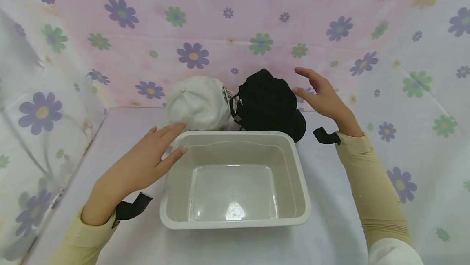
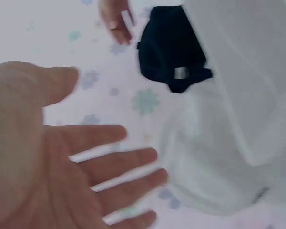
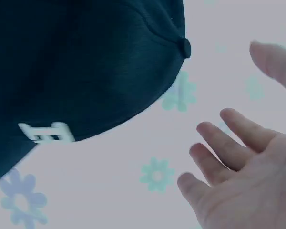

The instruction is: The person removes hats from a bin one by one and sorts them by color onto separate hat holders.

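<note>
A white cap [image 1: 198, 103] and a black cap [image 1: 269, 101] lie side by side behind a pale plastic basin [image 1: 235, 225]. My left hand [image 1: 147, 163] hovers by the basin's left rim, near the white cap, its fingers spread in the left wrist view and nothing held. To the right of the black cap is my right hand [image 1: 321, 93], fingers extended and thumb apart, also holding nothing. In the right wrist view, the black cap [image 3: 95, 71] shows a white mark on its side, and a gap separates it from the fingers [image 3: 219, 143].
The basin's inside holds nothing visible. White cloth [image 1: 330, 199] covers the table, and flowered sheets [image 1: 235, 24] hang at the back and both sides. Each wrist wears a black strap [image 1: 134, 208].
</note>
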`<control>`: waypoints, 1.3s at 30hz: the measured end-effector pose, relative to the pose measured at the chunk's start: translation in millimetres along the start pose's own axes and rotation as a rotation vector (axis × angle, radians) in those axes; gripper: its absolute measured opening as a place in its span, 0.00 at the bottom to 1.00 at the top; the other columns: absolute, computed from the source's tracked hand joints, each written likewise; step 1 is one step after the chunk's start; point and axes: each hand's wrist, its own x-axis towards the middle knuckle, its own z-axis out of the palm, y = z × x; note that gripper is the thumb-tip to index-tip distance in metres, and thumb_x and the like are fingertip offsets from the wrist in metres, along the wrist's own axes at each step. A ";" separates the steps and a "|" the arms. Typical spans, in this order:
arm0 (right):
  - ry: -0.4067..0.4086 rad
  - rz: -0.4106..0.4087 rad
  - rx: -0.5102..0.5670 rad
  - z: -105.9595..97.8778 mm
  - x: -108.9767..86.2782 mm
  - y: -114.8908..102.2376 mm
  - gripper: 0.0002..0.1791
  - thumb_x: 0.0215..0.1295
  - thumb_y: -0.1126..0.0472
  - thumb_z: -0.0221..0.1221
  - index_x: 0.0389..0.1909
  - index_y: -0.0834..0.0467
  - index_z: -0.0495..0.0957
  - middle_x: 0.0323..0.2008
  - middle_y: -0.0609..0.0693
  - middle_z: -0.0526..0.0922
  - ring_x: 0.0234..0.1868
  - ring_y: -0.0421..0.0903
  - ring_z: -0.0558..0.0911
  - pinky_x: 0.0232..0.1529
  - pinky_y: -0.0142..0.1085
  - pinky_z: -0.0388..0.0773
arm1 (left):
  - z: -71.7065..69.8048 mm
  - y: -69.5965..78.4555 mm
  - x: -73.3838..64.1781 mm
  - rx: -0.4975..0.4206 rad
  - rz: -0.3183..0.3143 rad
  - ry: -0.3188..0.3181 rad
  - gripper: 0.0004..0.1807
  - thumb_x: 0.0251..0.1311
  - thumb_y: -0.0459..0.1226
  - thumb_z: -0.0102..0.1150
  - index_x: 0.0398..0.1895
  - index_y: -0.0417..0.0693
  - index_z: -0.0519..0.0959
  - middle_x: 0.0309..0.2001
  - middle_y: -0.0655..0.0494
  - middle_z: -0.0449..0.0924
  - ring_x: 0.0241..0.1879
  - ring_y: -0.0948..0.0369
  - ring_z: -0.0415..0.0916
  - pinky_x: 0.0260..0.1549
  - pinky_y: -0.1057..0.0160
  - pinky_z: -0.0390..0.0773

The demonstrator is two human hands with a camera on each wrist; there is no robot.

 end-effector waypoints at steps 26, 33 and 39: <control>0.413 0.477 0.298 52.9 -39.4 100.2 0.36 0.75 0.53 0.54 0.78 0.63 0.57 0.78 0.62 0.58 0.79 0.56 0.57 0.78 0.49 0.54 | 21.0 49.3 171.5 -0.642 0.160 -0.038 0.27 0.82 0.44 0.36 0.77 0.42 0.60 0.76 0.46 0.61 0.75 0.52 0.60 0.74 0.52 0.61; 0.298 0.479 0.373 65.8 -41.5 107.4 0.35 0.79 0.53 0.49 0.79 0.65 0.53 0.77 0.63 0.58 0.78 0.59 0.60 0.78 0.50 0.55 | 44.0 43.9 198.6 -0.645 -0.014 -0.070 0.36 0.82 0.53 0.34 0.83 0.46 0.44 0.82 0.49 0.47 0.80 0.54 0.47 0.78 0.54 0.51; 0.299 0.474 0.344 69.0 -40.1 110.7 0.34 0.79 0.53 0.50 0.77 0.67 0.56 0.75 0.65 0.61 0.76 0.60 0.62 0.77 0.51 0.56 | 47.5 39.8 207.9 -0.624 -0.120 -0.069 0.39 0.81 0.56 0.34 0.83 0.46 0.40 0.82 0.48 0.45 0.81 0.52 0.46 0.78 0.51 0.50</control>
